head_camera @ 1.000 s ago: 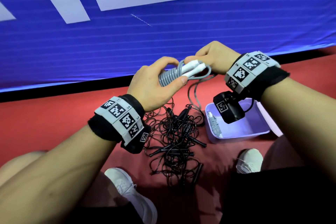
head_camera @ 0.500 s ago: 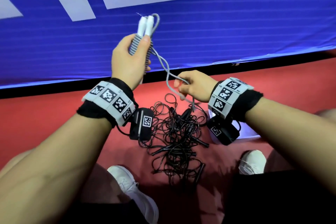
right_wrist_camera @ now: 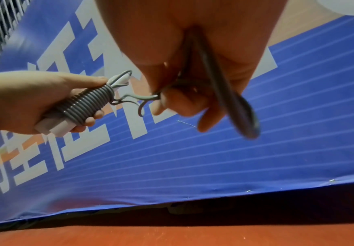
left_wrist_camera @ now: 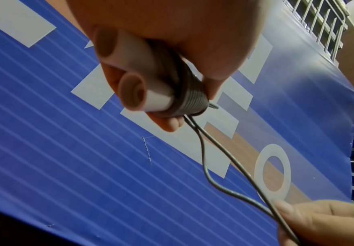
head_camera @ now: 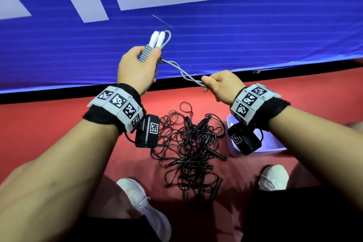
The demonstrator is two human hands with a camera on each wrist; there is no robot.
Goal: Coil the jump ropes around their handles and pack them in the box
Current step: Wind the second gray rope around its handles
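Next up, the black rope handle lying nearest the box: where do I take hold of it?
Grip the black handle across its middle from above. It lies flat and bare at the black rope pile's right edge beside the box; its cord end is buried in loops.

Red floor (head_camera: 49, 124) bears tangled black ropes (head_camera: 188, 143); lilac box (head_camera: 233, 149) beside

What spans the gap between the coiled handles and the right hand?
A doubled grey rope runs from the handles to the right hand, clearest in the head view.

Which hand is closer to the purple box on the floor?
The right hand. It is above the purple box, pinching the grey rope. The left hand is higher and further left, above the black ropes.
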